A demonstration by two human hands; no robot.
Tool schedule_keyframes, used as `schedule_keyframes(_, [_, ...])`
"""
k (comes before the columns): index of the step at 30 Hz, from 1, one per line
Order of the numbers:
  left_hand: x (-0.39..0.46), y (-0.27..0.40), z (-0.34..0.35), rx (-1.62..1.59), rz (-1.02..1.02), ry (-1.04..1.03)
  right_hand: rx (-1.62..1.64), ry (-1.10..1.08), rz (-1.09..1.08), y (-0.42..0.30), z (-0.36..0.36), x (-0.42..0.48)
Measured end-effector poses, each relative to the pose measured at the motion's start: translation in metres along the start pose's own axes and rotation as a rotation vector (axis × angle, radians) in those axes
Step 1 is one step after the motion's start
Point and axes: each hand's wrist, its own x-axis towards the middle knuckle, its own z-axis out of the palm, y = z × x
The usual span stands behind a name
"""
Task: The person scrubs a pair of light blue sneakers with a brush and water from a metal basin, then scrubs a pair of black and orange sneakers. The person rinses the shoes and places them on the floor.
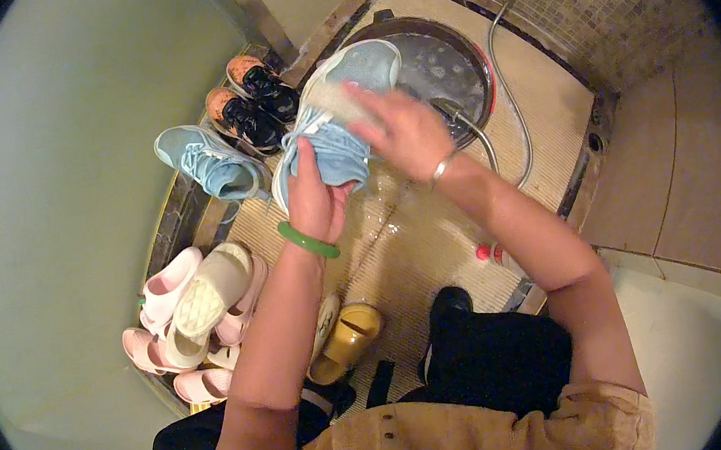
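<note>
My left hand (318,196) grips a light blue sneaker (367,66) with white sole and laces by its heel and ankle opening. Over the front of that shoe is my right hand (406,128), blurred, with its fingers on a pale, blurred thing (337,101) that lies against the shoe; I cannot tell what it is. Beyond the shoe stands a dark round basin (442,61) holding water with some foam. A matching light blue sneaker (202,159) rests on the left ledge.
Black and orange shoes (249,105) stand behind the second sneaker. Pink and cream slippers (209,293) are piled at left; yellow slippers (349,338) lie near my feet. A metal shower hose (519,99) runs into the basin. The ribbed floor (413,219) is wet. A red-capped bottle (483,252) is beside my right forearm.
</note>
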Motion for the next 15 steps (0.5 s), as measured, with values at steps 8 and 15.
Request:
schedule_keyframes(8, [0.014,-0.001,0.008,0.015,-0.007,0.042,0.095,0.297,0.485,0.098,-0.034,0.045])
schedule_keyframes(15, [0.002,-0.005,-0.003,0.207,0.107,0.009,1.132,-0.081,0.894,0.095,-0.023,0.045])
